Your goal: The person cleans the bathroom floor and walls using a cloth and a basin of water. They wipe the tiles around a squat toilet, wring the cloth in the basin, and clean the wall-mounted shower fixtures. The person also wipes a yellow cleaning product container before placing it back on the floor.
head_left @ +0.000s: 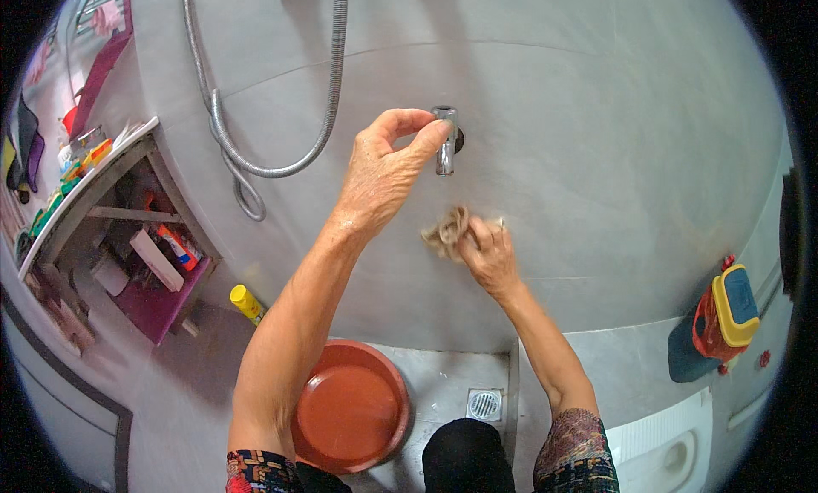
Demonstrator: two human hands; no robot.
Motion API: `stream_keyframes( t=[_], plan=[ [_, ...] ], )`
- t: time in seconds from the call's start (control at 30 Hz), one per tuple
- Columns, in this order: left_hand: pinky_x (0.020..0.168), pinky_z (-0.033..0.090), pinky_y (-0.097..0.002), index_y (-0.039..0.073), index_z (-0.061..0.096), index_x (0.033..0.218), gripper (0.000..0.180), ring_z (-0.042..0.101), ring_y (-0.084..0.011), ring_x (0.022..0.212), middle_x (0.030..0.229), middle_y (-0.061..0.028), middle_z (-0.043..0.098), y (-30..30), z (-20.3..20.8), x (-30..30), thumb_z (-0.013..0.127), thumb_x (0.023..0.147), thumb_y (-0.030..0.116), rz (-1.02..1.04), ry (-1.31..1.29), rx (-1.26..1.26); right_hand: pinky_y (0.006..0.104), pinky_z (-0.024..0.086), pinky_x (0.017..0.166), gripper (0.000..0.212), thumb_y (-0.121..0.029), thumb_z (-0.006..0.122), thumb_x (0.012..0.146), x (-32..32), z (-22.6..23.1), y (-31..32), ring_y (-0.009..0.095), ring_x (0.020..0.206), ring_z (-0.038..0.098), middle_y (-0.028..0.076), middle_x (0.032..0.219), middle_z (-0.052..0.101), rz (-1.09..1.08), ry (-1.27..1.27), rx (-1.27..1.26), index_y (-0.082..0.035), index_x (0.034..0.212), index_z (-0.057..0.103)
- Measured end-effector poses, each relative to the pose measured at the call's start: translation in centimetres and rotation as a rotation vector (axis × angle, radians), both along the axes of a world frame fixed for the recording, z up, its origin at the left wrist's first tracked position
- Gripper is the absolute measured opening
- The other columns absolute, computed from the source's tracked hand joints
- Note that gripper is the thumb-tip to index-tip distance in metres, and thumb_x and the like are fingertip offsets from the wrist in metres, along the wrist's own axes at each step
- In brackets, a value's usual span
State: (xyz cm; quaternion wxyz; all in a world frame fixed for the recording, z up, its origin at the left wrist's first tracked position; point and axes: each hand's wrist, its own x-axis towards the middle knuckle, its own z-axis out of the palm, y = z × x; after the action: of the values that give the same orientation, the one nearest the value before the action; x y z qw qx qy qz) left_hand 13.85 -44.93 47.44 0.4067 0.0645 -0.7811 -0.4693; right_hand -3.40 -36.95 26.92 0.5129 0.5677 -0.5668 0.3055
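Note:
A small chrome tap point(445, 159) sticks out of the grey tiled wall at the upper middle. My left hand point(383, 165) reaches up to it, thumb and forefinger closed on the top of the tap. Lower down, a crumpled beige cloth point(443, 234) is bunched in the fingers of my right hand point(490, 259), close against the wall. Part of the cloth is hidden behind those fingers.
A shower hose point(328, 92) hangs looped at upper left. A reddish-brown basin point(351, 408) stands on the floor beside a drain point(485, 404). Left are a cluttered shelf point(162, 322) and a yellow canister point(247, 304); right, a bin point(694, 357) and squat toilet point(703, 433).

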Motion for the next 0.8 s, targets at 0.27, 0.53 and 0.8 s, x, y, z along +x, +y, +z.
stream_keyframes(
  t=[0.27,0.53,0.8],
  plan=[
    [0.084,0.043,-0.0420,0.006,0.051,0.119,0.062,0.052,-0.0238,0.105,0.115,-0.0103,0.055,-0.3,-0.9,0.5,0.059,0.081,0.055,0.005,-0.087,0.101,0.0372,0.042,0.083,0.051,-0.004,0.067,0.070,1.9,10.4,-1.1,0.030,0.107,0.045,0.016,0.120,0.041,0.032,-0.306,-0.583,-0.003,0.119,0.053],
    [0.094,0.035,-0.0512,0.004,0.045,0.125,0.075,0.045,-0.0312,0.115,0.124,-0.0162,0.049,0.0,-1.9,0.0,0.053,0.080,0.064,-0.031,-0.079,0.114,0.0424,0.029,0.095,0.054,-0.031,0.060,0.079,3.0,-0.2,-6.5,0.027,0.123,0.031,0.009,0.137,0.032,-0.276,0.060,-0.086,-0.017,0.129,0.046],
    [0.100,0.024,-0.0569,0.002,0.036,0.133,0.092,0.033,-0.0371,0.125,0.134,-0.0241,0.035,-0.6,-3.2,-1.3,0.033,0.078,0.076,0.012,-0.104,0.183,0.0428,0.020,0.100,0.058,-0.032,0.055,0.082,-5.3,-6.1,2.7,0.029,0.127,0.029,0.014,0.137,0.034,-0.628,-0.132,-0.170,-0.006,0.131,0.040]
  ],
)
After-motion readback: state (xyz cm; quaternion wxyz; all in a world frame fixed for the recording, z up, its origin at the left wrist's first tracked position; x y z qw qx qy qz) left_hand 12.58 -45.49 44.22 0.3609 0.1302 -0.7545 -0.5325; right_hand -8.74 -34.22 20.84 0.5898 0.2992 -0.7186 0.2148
